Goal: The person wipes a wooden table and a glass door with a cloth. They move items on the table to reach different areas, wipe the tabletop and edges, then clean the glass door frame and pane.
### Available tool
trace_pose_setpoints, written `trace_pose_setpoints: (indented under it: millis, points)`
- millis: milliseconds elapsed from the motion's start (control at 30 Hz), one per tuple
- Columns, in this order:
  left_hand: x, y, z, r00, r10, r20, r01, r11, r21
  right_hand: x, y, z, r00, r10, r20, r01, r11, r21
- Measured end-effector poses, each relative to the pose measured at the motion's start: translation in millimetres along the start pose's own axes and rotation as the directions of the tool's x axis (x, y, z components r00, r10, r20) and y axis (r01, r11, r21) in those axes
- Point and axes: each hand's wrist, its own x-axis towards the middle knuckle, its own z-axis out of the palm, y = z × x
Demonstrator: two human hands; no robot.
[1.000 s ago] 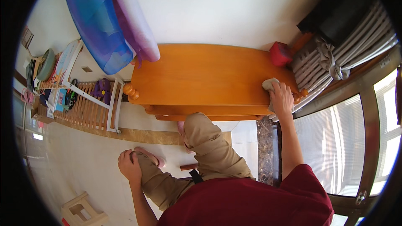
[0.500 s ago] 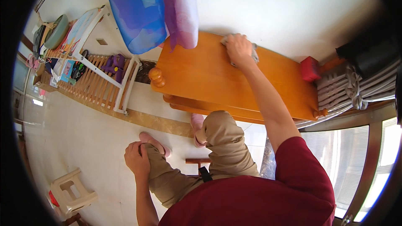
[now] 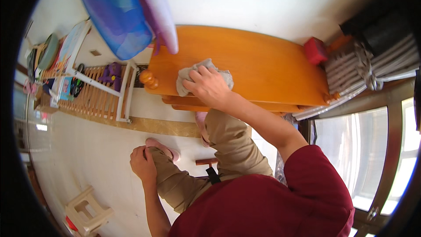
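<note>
A crumpled grey cloth lies on the orange wooden cabinet top, close to its front edge on the left. My right hand presses down on the cloth with bent fingers gripping it. Its palm side and part of the cloth underneath are hidden. My left hand rests on my left knee, holding nothing, fingers draped over the tan trousers.
A round wooden knob rises at the cabinet's left corner. Blue and purple fabric hangs over that end. A red box sits at the right end. Left are a slatted rack and a beige plastic stool.
My right hand has moved the cloth from the back of the cabinet top leftward and toward me, near the front edge. My left hand stays on the knee. The view has shifted slightly.
</note>
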Motion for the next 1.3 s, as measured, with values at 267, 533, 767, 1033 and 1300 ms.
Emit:
trace_pose_setpoints:
  millis: [267, 533, 767, 1033, 1300]
  points:
    - [-6, -2, 3, 1.000, 0.011, 0.018, -0.011, 1.000, -0.003, -220, 122, -103, 0.842, 0.481, -0.245, -0.536, 0.800, -0.270]
    - [-5, -6, 16, 0.998, 0.045, 0.048, -0.048, 0.998, 0.049, -301, 145, -122, 0.687, 0.679, -0.260, -0.715, 0.567, -0.408]
    - [-3, -3, 24, 0.992, 0.110, 0.059, -0.116, 0.985, 0.125, -326, 77, -147, 0.715, 0.633, -0.297, -0.690, 0.707, -0.154]
    - [-7, 8, 21, 0.995, 0.076, 0.063, -0.087, 0.976, 0.198, -422, 182, -381, -0.006, 0.538, -0.843, -0.846, 0.447, 0.291]
    - [4, 29, 27, 0.973, 0.125, 0.191, -0.191, 0.906, 0.379, -339, 271, -584, 0.406, 0.201, -0.891, -0.869, 0.388, -0.308]
